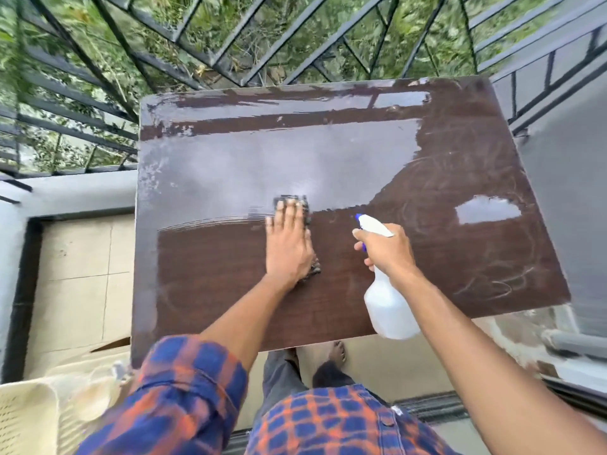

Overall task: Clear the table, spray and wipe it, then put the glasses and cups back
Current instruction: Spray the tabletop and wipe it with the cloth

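Observation:
The dark brown table [443, 244] fills the middle of the head view, its far half wet and shiny, its near half dry. My left hand [289, 247] lies flat on a dark cloth [297, 203] pressed to the tabletop near the centre; the cloth shows past my fingertips and under my wrist. My right hand [386, 249] grips the neck of a white spray bottle [389, 307] with a blue nozzle, held above the table's near right part and pointing up-left. No glasses or cups are on the table.
A black metal railing [230, 60] with greenery behind runs along the table's far and left sides. A cream plastic basket [33, 418] sits at the lower left on the tiled floor. A grey wall [565, 178] stands right of the table. My feet are under the near edge.

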{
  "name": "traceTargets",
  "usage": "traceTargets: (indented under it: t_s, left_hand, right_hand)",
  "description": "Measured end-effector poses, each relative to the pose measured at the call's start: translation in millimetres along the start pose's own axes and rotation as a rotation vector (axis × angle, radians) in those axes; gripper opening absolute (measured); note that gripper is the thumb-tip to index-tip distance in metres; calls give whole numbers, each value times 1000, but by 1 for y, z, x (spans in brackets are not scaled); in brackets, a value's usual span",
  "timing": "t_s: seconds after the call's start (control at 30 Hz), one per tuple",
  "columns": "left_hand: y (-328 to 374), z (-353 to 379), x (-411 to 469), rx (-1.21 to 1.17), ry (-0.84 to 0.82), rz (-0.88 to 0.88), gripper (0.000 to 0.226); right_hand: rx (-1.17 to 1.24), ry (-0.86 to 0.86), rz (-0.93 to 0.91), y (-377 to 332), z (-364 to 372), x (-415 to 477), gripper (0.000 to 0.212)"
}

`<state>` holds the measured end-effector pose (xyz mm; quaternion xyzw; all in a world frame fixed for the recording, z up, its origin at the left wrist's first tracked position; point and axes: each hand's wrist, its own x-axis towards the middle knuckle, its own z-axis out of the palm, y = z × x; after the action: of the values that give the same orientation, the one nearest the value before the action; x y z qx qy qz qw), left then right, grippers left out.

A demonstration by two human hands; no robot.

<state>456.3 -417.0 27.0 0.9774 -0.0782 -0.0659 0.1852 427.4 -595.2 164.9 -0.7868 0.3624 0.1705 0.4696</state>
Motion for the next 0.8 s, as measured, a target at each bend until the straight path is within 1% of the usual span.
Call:
traceTargets:
  t_s: [0.07, 0.13, 0.2, 0.3, 0.37, 0.47, 0.57, 0.67, 0.73, 0.8]
  left_hand:
    - [44, 15, -10, 14, -69, 109, 63]
    - [66, 25, -22, 23, -84, 126, 61]
    - [69, 26, -27, 6, -80, 101, 61]
    - [53, 18, -29, 33, -86, 137, 61]
    - [35, 9, -33, 36, -71, 106, 62]
    - [-12, -6, -48, 5, 6, -46, 62]
    - [-75, -22, -83, -15, 66, -179, 62]
    - [-132, -35, -124, -36, 122, -275, 62]
    - [-162, -45, -152, -44, 161, -328, 61]
    - [-179, -50, -178, -52, 190, -341, 61]
  right_hand:
    - [8, 20, 13, 13, -16, -2, 16]
    - [8, 28, 21, 26, -27, -3, 18]
    - [13, 27, 31, 39, -35, -3, 18]
    - [-4, 3, 36, 51, -38, -5, 19]
    - [-23, -27, 26, 54, -35, -7, 19]
    - [-43, -99, 0, 52, -21, -12, 15]
    - [-79, -169, -42, 44, 2, -22, 16]
    - [-92, -215, -79, 33, 27, -32, 18]
    - [-119, -240, -104, 24, 46, -40, 16]
    - [-141, -258, -121, 15, 64, -47, 17]
